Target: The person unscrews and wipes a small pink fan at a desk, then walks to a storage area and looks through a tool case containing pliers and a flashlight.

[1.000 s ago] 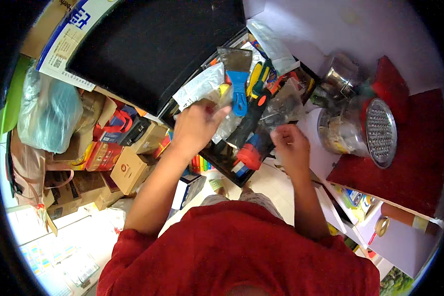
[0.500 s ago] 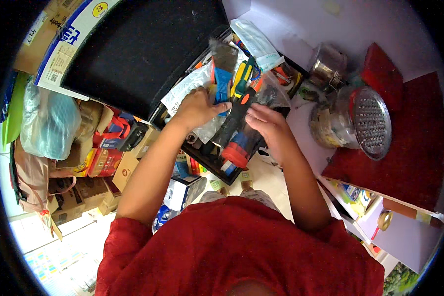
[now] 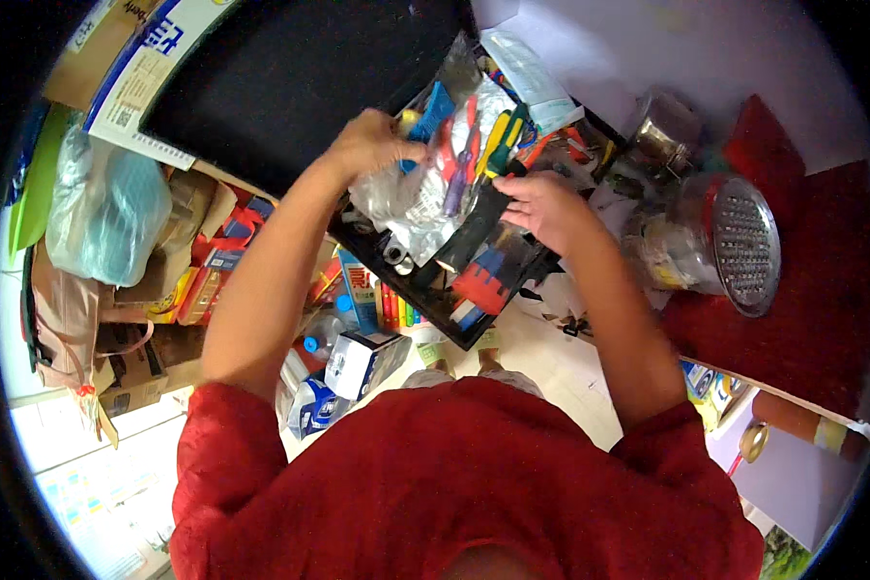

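Observation:
An open black toolbox (image 3: 469, 338), crammed with tools, lies in front of me. Near its left side my left hand (image 3: 372, 147) is closed on a blue-handled brush (image 3: 429, 114); the bristle end is blurred. Crumpled clear plastic (image 3: 389, 198) lies just below that hand. With fingers extended, my right hand (image 3: 548, 211) rests at a long black tool (image 3: 476, 237), touching its upper part. Yellow-and-green plier handles (image 3: 503, 140) stick up beyond the right fingertips. Between the hands lie red and purple handles (image 3: 460, 164) on silvery wrapping. A red, toothed piece (image 3: 483, 288) sits in the near corner.
A black lid or panel (image 3: 290, 77) stands at the far left. To the right, a jar (image 3: 662, 242) lies beside a perforated metal disc (image 3: 746, 246) on a red board (image 3: 822, 290). Boxes and bags crowd the left; a white-and-blue box (image 3: 362, 365) is below.
My left hand has risen up and left with the blue-handled brush, uncovering red and purple handles. My right hand has shifted slightly up and right, onto the black tool.

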The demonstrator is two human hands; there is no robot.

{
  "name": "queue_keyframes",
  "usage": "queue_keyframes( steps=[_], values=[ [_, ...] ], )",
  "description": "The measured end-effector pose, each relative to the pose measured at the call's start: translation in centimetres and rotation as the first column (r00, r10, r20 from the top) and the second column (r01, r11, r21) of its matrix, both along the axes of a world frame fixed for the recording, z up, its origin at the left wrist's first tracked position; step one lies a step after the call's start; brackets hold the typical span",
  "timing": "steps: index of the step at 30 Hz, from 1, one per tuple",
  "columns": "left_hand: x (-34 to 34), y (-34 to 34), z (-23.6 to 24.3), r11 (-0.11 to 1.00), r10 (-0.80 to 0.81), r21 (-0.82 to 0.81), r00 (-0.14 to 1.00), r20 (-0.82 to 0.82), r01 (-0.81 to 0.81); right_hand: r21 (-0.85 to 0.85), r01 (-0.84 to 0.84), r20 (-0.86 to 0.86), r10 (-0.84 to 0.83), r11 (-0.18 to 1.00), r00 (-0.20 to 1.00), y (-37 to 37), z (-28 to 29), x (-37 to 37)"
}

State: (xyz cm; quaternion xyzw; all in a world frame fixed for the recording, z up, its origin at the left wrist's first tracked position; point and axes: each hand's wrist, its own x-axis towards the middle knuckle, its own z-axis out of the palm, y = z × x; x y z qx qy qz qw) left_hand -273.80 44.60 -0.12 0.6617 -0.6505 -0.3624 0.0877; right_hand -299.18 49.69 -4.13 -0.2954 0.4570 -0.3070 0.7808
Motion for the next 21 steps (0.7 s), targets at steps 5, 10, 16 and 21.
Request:
queue_keyframes(
  steps=[5,10,16,21],
  values=[
    [1.5,0.1,0.2,0.987,0.089,-0.151,0.975,0.205,-0.058,-0.121,-0.074,-0.095,0.063,0.990,0.993,0.3,1.2,0.5],
    [1.1,3.5,-0.1,0.574,0.159,-0.797,0.929,0.333,0.187,0.051,0.026,-0.064,-0.023,0.998,0.998,-0.6,0.7,1.8],
    [-3.2,10.8,1.5,0.893,-0.118,-0.408,0.973,0.197,0.191,-0.007,0.024,-0.150,-0.025,1.000,0.988,-0.3,1.0,1.2],
    [-4.1,10.5,1.0,0.988,-0.032,-0.153,0.999,-0.029,0.028,-0.037,-0.027,-0.090,0.023,0.999,0.996,-1.3,2.1,2.2]
  ],
)
